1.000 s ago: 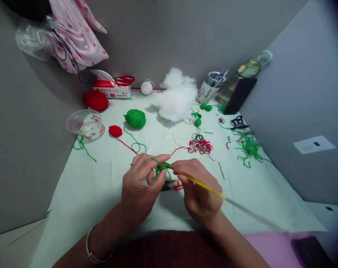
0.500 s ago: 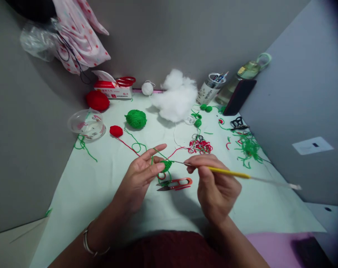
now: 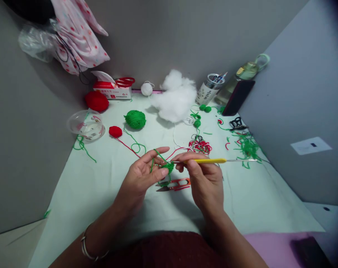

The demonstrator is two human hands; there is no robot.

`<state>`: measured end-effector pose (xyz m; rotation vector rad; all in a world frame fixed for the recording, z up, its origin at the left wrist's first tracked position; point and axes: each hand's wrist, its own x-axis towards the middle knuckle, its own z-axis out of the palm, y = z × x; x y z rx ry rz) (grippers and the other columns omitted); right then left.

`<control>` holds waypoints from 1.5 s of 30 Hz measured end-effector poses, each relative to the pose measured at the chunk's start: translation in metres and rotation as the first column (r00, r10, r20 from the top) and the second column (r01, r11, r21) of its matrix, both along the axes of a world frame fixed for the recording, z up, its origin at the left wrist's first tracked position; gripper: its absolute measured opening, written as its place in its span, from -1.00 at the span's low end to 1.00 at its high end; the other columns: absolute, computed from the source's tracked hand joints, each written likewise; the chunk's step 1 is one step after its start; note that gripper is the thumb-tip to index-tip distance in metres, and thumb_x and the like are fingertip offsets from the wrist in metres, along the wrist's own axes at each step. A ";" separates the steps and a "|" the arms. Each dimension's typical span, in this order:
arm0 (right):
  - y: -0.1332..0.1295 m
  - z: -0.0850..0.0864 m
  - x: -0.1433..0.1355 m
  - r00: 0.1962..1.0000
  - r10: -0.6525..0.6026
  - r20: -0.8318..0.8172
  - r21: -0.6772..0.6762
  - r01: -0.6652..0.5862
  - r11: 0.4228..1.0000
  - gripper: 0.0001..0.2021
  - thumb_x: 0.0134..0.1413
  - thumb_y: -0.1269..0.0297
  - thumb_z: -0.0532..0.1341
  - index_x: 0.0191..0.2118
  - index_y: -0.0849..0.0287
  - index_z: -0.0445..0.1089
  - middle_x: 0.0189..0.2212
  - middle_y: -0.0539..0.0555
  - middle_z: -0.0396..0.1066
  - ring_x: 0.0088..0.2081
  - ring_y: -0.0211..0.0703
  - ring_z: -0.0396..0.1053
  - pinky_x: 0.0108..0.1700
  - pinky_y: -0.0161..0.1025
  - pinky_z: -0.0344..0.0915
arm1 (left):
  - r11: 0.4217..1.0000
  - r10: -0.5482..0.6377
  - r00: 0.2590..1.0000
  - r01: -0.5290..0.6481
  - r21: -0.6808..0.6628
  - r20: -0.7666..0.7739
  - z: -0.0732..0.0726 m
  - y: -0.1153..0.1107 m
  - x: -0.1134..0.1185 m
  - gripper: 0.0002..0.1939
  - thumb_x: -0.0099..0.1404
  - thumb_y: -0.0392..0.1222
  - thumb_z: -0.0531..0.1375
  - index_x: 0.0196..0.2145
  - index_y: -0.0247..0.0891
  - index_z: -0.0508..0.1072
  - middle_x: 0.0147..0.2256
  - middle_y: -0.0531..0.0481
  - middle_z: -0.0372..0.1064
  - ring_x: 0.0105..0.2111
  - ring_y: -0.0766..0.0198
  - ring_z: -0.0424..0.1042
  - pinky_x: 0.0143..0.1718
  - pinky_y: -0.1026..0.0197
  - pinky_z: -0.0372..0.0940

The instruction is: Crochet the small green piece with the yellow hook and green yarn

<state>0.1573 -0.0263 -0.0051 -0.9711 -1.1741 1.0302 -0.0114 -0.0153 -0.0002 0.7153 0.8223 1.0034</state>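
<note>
A small green crocheted piece (image 3: 168, 168) is pinched between the thumb and fingers of my left hand (image 3: 141, 173). Green yarn loops over that hand's raised index finger. My right hand (image 3: 205, 178) grips a crochet hook with a yellow handle (image 3: 209, 161), held nearly level. The hook's metal tip is at the upper edge of the green piece, and its thin rear end points right. Just below the hands, small snips with orange handles (image 3: 182, 182) lie on the cloth, with green yarn by their blades.
On the pale cloth (image 3: 87, 201) are a green yarn ball (image 3: 135, 119), red balls (image 3: 96, 101), white stuffing (image 3: 176, 98), a clear bowl (image 3: 90, 130), tangled red yarn (image 3: 200, 146) and green scraps (image 3: 247, 146). A pen cup (image 3: 208, 91), bottle (image 3: 227, 89) and dark phone (image 3: 238, 98) stand at the back right.
My right hand has moved left, closer to my left hand. The hook has swung level and its tip has gone further left, over the green piece.
</note>
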 end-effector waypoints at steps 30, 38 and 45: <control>-0.004 0.005 0.000 0.907 -0.109 0.406 0.359 -0.048 0.932 -0.77 0.43 0.43 0.13 -0.08 0.03 0.52 -0.27 0.06 0.59 -0.21 -0.10 0.55 -0.18 -0.10 0.51 | 0.956 0.261 0.885 -0.182 0.230 -0.386 0.012 -0.006 0.006 -0.54 0.16 -0.33 0.42 0.04 -0.10 0.63 -0.33 0.09 0.42 -0.45 0.39 0.25 -0.41 0.35 0.27; -0.015 -0.006 -0.003 0.758 -0.358 0.546 0.535 0.013 0.845 -0.64 0.33 0.49 0.23 0.09 -0.09 0.55 -0.13 0.08 0.60 -0.12 -0.07 0.54 -0.15 -0.12 0.51 | 0.990 0.012 0.994 0.004 -0.141 0.111 0.010 -0.002 0.007 -0.39 0.16 -0.25 0.47 0.17 -0.24 0.54 -0.43 0.14 0.38 -0.47 0.39 0.32 -0.24 0.27 0.34; 0.002 -0.001 -0.003 0.998 -0.055 -0.031 0.134 0.059 0.989 -0.81 0.42 0.29 0.22 -0.18 0.02 0.61 -0.30 0.03 0.57 -0.31 -0.19 0.44 -0.26 -0.19 0.40 | 0.997 0.008 0.995 0.000 -0.078 0.103 0.008 0.004 0.002 -0.56 0.22 -0.21 0.46 0.06 -0.21 0.63 -0.37 0.11 0.39 -0.58 0.51 0.07 -0.37 0.29 0.23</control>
